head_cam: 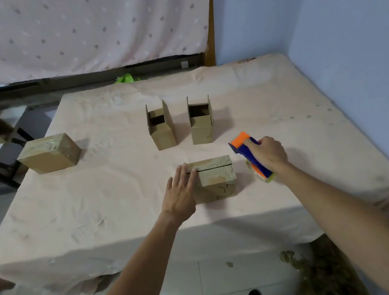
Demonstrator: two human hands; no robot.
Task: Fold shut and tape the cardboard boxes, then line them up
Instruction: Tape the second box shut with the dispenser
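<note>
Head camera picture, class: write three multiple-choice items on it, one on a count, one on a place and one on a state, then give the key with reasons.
1. How many open boxes stand on the table? A one; B two; C four.
2. Where is the tape dispenser? A right of the folded box; B behind the open boxes; C on the floor.
3. How are the folded box's top flaps? A upright; B torn off; C folded down under the left grip.
Key: 1 B, two boxes at the back have raised flaps. 2 A, the right grip holds it just right of that box. 3 C, the flaps lie flat and meet at a dark seam.
</note>
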